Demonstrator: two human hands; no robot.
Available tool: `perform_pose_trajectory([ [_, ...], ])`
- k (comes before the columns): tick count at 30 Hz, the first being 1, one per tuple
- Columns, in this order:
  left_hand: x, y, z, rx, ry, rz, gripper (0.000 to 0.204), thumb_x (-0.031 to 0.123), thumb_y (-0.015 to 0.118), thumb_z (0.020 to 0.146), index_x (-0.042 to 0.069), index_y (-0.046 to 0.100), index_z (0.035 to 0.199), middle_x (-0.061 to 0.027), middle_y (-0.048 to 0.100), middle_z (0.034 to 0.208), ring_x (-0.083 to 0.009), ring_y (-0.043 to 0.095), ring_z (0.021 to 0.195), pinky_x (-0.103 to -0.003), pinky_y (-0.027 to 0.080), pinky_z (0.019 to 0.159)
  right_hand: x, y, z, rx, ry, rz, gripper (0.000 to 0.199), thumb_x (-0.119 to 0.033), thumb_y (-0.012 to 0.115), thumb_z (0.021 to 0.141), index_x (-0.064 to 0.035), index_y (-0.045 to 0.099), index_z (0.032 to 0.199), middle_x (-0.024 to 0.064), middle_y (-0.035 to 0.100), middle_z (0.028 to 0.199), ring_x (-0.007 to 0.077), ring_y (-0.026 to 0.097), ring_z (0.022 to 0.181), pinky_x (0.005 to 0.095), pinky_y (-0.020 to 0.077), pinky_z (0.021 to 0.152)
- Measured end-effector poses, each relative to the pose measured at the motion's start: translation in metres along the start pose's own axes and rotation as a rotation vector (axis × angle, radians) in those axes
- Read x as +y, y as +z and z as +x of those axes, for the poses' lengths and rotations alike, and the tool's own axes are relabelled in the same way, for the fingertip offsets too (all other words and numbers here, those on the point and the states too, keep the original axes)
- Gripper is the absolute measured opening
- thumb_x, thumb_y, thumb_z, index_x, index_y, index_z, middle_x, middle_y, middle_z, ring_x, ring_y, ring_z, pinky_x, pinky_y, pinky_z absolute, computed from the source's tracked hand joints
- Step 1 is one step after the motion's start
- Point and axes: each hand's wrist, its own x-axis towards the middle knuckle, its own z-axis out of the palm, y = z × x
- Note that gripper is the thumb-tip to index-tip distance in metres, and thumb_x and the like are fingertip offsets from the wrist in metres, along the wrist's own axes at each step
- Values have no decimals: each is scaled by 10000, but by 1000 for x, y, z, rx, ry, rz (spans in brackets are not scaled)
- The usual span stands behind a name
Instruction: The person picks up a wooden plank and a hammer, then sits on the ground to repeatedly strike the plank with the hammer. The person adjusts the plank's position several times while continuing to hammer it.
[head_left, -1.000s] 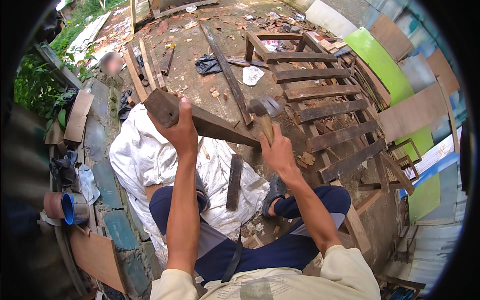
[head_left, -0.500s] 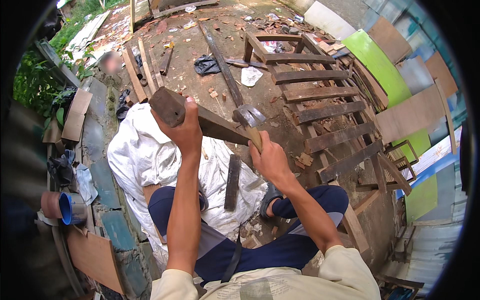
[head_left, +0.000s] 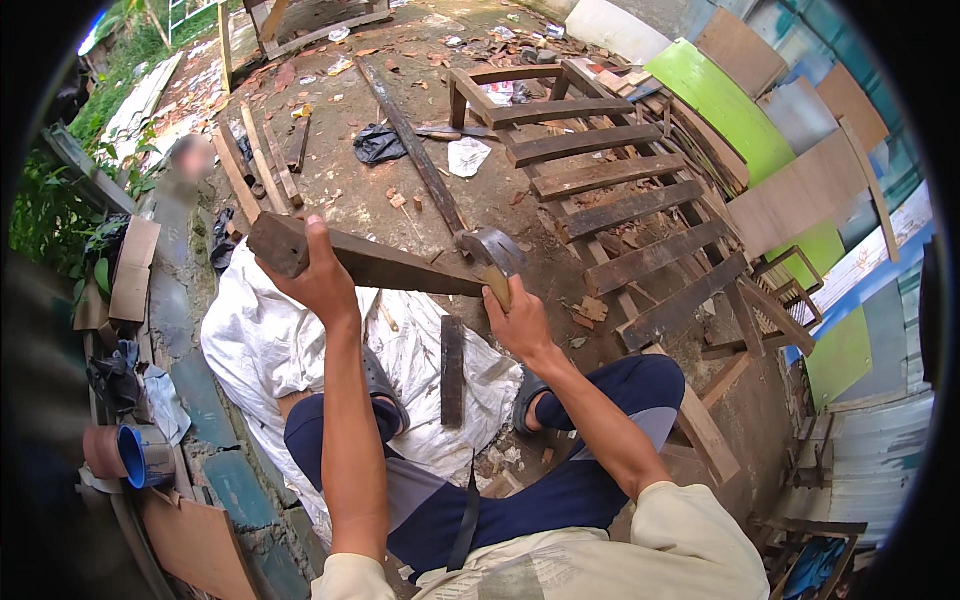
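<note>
Now my right grip (head_left: 520,322), closed round the hammer (head_left: 493,250), has brought it nearer the beam (head_left: 390,262) my left grip (head_left: 320,282) clasps, apparently lining up.

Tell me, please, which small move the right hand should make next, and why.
Perhaps the right hand should lift the hammer slightly clear of the wooden beam: the hammer's head appears close to the beam's right end, while the left hand grips it near the other end.
</note>
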Motion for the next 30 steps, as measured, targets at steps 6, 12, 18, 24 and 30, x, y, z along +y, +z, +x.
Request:
perform_pose_trajectory([
  [6, 9, 8, -11, -31, 17, -7, 502, 142, 731, 903, -46, 489, 1301, -95, 618, 1149, -180, 586, 1018, -343, 456, 967, -1, -2, -10, 60, 1, 136, 351, -311, 647, 964, 27, 593, 1042, 239, 643, 683, 437, 650, 609, 479, 492, 551],
  [12, -5, 7, -7, -4, 26, -7, 490, 149, 733, 906, -40, 494, 1290, -95, 619, 1127, -179, 594, 984, -335, 468, 932, 16, 40, -7, 54, 276, 291, 309, -316, 597, 999, -9, 567, 977, 104, 585, 605, 212, 587, 437, 371, 454, 426],
  [18, -2, 4, 1, 59, 38, 32, 435, 153, 732, 902, -29, 510, 1229, -100, 628, 1104, -182, 596, 969, -337, 478, 909, -22, 27, -6, 132, 530, 831, 321, -342, 528, 1040, -54, 469, 910, 25, 496, 593, 129, 532, 396, 305, 449, 355],
  [24, 1, 15, -11, 59, 61, 62, 423, 155, 729, 897, -24, 515, 1214, -101, 624, 1100, -186, 590, 945, -347, 470, 910, -51, 55, 1, 230, 783, 1208, 282, -310, 494, 1039, -73, 391, 926, 42, 491, 672, 142, 502, 421, 335, 457, 357],
  [30, 2, 15, -4, 50, 33, 80, 435, 139, 719, 898, -32, 508, 1238, -103, 619, 1108, -191, 582, 964, -344, 465, 915, -51, 51, -3, 136, 810, 1222, 298, -338, 519, 1034, -80, 388, 960, 41, 487, 669, 137, 494, 422, 330, 454, 353],
])
